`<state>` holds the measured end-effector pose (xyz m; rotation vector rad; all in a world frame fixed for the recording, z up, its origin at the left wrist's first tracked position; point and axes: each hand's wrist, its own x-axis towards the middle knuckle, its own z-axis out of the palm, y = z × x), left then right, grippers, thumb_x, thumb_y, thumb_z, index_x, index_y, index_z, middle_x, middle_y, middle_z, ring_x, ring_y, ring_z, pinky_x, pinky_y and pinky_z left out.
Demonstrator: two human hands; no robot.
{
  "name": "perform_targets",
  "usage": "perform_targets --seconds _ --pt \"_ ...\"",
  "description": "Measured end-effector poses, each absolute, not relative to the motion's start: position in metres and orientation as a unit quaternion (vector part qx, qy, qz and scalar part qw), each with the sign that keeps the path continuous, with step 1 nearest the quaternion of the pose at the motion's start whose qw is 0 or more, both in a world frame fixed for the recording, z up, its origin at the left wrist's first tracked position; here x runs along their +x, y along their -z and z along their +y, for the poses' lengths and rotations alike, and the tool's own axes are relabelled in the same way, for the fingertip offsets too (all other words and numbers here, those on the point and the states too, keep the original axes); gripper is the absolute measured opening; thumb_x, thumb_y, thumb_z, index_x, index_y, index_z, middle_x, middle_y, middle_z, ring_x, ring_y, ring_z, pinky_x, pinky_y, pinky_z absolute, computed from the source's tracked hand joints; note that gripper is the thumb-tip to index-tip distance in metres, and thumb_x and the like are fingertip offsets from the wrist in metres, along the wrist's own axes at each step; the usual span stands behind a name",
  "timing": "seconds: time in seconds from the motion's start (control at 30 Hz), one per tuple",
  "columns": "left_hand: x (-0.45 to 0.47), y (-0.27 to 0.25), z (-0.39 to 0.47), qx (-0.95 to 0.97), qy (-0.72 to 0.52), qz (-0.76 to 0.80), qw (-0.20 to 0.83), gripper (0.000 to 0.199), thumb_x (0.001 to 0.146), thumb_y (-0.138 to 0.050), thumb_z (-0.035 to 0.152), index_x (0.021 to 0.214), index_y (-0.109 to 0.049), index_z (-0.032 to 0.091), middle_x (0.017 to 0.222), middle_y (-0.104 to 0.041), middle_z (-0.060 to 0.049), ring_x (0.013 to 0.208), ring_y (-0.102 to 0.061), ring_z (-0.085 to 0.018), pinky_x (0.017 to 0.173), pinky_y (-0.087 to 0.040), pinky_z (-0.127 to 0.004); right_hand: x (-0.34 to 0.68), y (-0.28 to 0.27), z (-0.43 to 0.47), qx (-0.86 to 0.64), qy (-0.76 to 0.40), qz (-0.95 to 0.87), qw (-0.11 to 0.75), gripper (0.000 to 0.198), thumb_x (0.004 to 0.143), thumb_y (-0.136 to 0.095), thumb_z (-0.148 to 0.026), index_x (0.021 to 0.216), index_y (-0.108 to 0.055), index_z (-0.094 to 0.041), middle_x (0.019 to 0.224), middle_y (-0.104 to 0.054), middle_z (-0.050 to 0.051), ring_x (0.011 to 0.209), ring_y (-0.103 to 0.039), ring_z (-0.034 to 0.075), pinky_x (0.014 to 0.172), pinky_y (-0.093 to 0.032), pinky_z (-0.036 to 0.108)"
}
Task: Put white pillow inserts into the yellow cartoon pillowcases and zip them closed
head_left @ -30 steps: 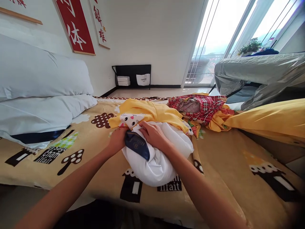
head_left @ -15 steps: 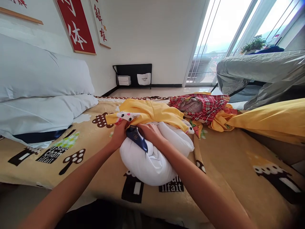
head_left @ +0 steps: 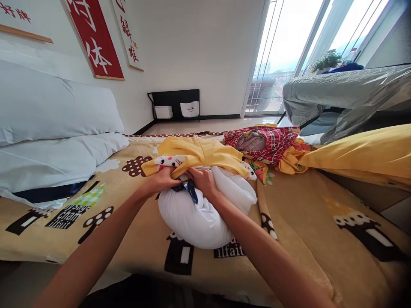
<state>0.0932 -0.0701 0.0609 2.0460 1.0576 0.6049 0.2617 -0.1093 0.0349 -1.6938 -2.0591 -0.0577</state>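
Note:
A white pillow (head_left: 192, 222) with a navy end band (head_left: 192, 191) lies bunched and folded on the bed. Its far end meets a yellow pillowcase (head_left: 208, 152) printed with white animal faces, spread flat beyond it. My left hand (head_left: 163, 179) is closed at the pillowcase's near left edge, its thumb over the navy band. My right hand (head_left: 203, 180) is closed on the pillow's far end, just right of the band. Its fingertips are partly hidden at the pillowcase edge.
White pillows (head_left: 58, 107) are stacked on the left. A red plaid cloth (head_left: 282, 141) lies bunched behind on the right, beside a large yellow cloth-covered item (head_left: 359, 149). A patterned tan blanket (head_left: 128, 244) covers the bed. Plastic-covered furniture (head_left: 340, 92) stands near the window.
My left hand has turned inward, its thumb now across the navy band. Less of the band shows, and it looks folded between my hands. The view has shifted slightly.

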Motion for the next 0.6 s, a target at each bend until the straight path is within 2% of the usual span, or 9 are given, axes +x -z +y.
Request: perform_targets --seconds 0.1,0.2,0.27,0.33,0.43,0.47,0.53,0.6 --pt "0.097 -0.057 -0.071 0.833 -0.198 0.450 0.253 0.044 0.066 -0.067 0.029 0.109 -0.067 0.015 0.105 -0.070 -0.011 0.097 -0.065 -0.029 0.080 -0.053 -0.034 0.265 -0.030 -0.110 -0.612 0.022 -0.745 0.266 0.030 0.096 -0.042 -0.033 0.096 -0.070 -0.022 0.091 -0.074 0.004 0.081 -0.066 0.015 0.069 -0.038 0.023" --pt "0.104 -0.043 -0.081 0.840 -0.206 0.483 0.136 0.031 0.065 -0.060 0.013 0.095 -0.069 0.011 0.095 -0.070 -0.016 0.093 -0.065 -0.031 0.082 -0.050 -0.038 0.271 -0.035 -0.113 -0.598 0.007 -0.751 0.281 0.025 0.091 -0.051 -0.035 0.088 -0.072 -0.023 0.085 -0.074 0.002 0.074 -0.065 0.014 0.066 -0.039 0.022" --pt "0.106 -0.034 -0.089 0.841 -0.222 0.481 0.110 0.033 0.063 -0.055 0.007 0.094 -0.067 0.009 0.097 -0.069 -0.019 0.097 -0.063 -0.034 0.084 -0.048 -0.041 0.277 -0.046 -0.124 -0.578 -0.040 -0.745 0.332 0.024 0.088 -0.054 -0.036 0.084 -0.073 -0.022 0.078 -0.073 0.000 0.067 -0.062 0.013 0.063 -0.040 0.022" --pt "0.106 -0.027 -0.095 0.841 -0.242 0.475 0.096 0.033 0.066 -0.053 0.007 0.096 -0.066 0.010 0.100 -0.068 -0.019 0.098 -0.062 -0.032 0.085 -0.048 -0.040 0.284 -0.058 -0.149 -0.560 -0.075 -0.711 0.418 0.030 0.089 -0.049 -0.039 0.079 -0.072 -0.021 0.070 -0.071 0.000 0.061 -0.060 0.012 0.061 -0.042 0.023" --pt "0.103 -0.024 -0.097 0.831 -0.274 0.474 0.095 0.029 0.072 -0.049 0.010 0.095 -0.066 0.013 0.102 -0.069 -0.015 0.095 -0.062 -0.028 0.081 -0.048 -0.036 0.290 -0.069 -0.207 -0.511 -0.022 -0.697 0.503 0.040 0.093 -0.040 -0.042 0.079 -0.071 -0.022 0.068 -0.069 0.002 0.064 -0.061 0.016 0.066 -0.047 0.030" --pt "0.103 -0.024 -0.096 0.827 -0.283 0.477 0.097 0.029 0.072 -0.048 0.010 0.095 -0.066 0.013 0.102 -0.069 -0.015 0.094 -0.063 -0.027 0.079 -0.047 -0.035 0.290 -0.068 -0.227 -0.476 0.010 -0.728 0.494 0.038 0.093 -0.039 -0.041 0.085 -0.072 -0.024 0.073 -0.071 0.003 0.069 -0.063 0.018 0.070 -0.048 0.032" --pt "0.103 -0.025 -0.095 0.820 -0.296 0.479 0.103 0.030 0.072 -0.048 0.010 0.095 -0.067 0.013 0.098 -0.070 -0.014 0.090 -0.063 -0.026 0.077 -0.047 -0.034 0.286 -0.060 -0.257 -0.410 0.093 -0.802 0.424 0.030 0.092 -0.044 -0.038 0.102 -0.071 -0.028 0.092 -0.074 0.004 0.087 -0.065 0.021 0.080 -0.048 0.037" --pt "0.103 -0.026 -0.094 0.820 -0.305 0.472 0.111 0.029 0.072 -0.049 0.011 0.093 -0.069 0.014 0.091 -0.071 -0.012 0.085 -0.064 -0.026 0.073 -0.046 -0.033 0.279 -0.043 -0.267 -0.387 0.172 -0.844 0.329 0.034 0.091 -0.049 -0.039 0.119 -0.064 -0.030 0.119 -0.068 0.005 0.111 -0.059 0.024 0.090 -0.044 0.040"
